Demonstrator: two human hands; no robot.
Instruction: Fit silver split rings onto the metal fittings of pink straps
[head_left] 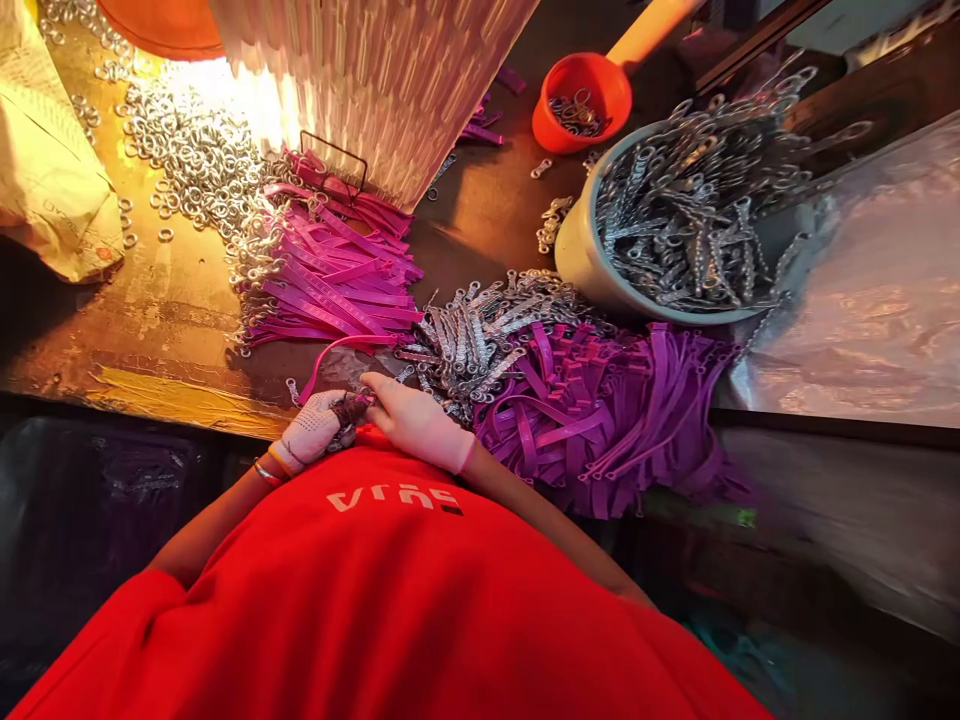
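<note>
My left hand, in a white dotted glove with darkened fingertips, is closed at the table's front edge. Against it, my right hand, in a pale glove, has its fingers bent in a pinch. What they grip between them is small and mostly hidden. Just beyond the left hand curves a single pink strap with a metal clip at its near end; whether it is held I cannot tell. A pile of pink straps with metal ends lies ahead. Right of it are silver twisted metal pieces and a heap of purple straps.
Loose metal swivel rings spread under bright light at the back left, near a yellowish paper bag. A ribbed translucent sheet stands behind the pink straps. A grey bucket of metal pieces and an orange scoop are at right.
</note>
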